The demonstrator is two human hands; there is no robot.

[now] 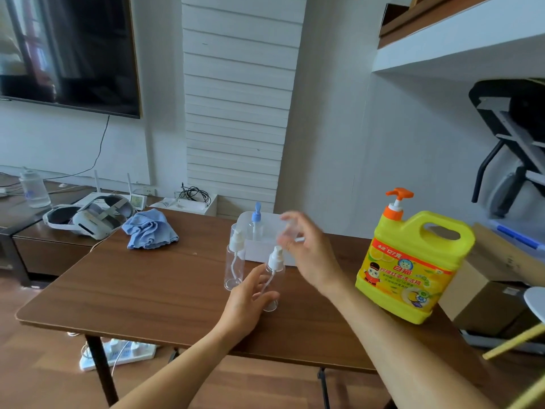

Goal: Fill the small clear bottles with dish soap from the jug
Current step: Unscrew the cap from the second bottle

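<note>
A yellow dish soap jug (413, 270) with an orange pump stands at the right of the brown table (147, 287). Two small clear bottles with white pump tops stand mid-table: one (234, 261) further left, one (272, 278) nearer me. My left hand (250, 299) curls around the base of the nearer bottle. My right hand (306, 249) hovers above it and pinches a small clear cap (290, 227), blurred by motion. Behind, a third bottle with a blue pump (256, 224) stands in a white tray (265, 249).
A crumpled blue cloth (149, 230) lies at the table's back left. A white headset (88, 219) rests on a low dark cabinet to the left. Cardboard boxes (486, 290) sit right of the jug. A power strip (118, 352) lies on the floor below.
</note>
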